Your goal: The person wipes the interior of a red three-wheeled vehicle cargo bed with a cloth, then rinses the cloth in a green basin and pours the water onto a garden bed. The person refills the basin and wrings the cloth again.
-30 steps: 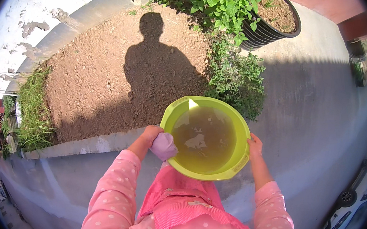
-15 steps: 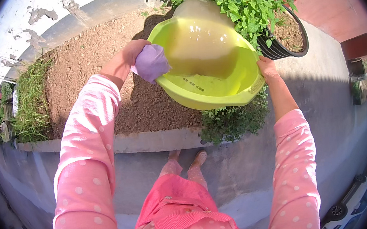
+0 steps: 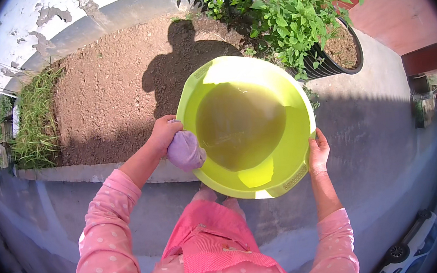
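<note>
A lime-green plastic basin is held up in front of me, with murky brown water lying in its bottom. My left hand grips the basin's left rim and also clasps a bunched lavender cloth against its outer side. At the opposite rim is my right hand, fingers along the outer wall and rim; its grip underneath is partly hidden.
Beyond the basin lies a bed of brown soil edged by a low concrete curb. Leafy green plants and a black ribbed pot stand at the far right. Tall grass grows at the left, and a white car is at lower right.
The basin has come back toward me from over the soil bed and been levelled. Water that was pouring over its far rim now rests inside. Both hands still hold it.
</note>
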A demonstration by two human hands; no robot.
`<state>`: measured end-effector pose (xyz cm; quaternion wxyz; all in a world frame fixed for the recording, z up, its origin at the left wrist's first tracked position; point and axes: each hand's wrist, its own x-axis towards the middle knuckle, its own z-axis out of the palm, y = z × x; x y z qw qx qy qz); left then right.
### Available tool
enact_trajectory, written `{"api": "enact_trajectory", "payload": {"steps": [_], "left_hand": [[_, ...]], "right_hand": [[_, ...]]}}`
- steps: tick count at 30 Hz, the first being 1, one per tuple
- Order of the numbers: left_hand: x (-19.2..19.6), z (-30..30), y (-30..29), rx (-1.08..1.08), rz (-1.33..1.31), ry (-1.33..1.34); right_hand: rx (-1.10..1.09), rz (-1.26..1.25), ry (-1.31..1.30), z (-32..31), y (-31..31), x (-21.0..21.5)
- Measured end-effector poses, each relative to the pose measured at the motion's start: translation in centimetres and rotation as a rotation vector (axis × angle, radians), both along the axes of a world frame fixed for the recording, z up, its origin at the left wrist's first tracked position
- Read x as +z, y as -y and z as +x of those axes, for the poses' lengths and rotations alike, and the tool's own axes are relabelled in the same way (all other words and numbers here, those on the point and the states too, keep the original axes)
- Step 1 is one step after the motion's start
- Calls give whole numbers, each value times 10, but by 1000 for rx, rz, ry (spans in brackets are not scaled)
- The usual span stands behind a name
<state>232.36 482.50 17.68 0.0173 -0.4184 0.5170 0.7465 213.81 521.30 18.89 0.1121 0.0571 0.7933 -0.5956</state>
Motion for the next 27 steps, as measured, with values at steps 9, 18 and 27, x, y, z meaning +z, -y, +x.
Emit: {"api": "enact_trajectory", "payload": {"steps": [9, 18, 27], "left_hand": [[-74, 148, -148, -151, 26, 204], [-67, 165, -225, -363, -87, 179], [-36, 140, -254, -404, -140, 48]], "right_hand": [[-232, 293, 210, 209, -168, -42], [-455, 91, 201, 307, -248, -26], [-464, 29, 42, 318, -284, -7]]}}
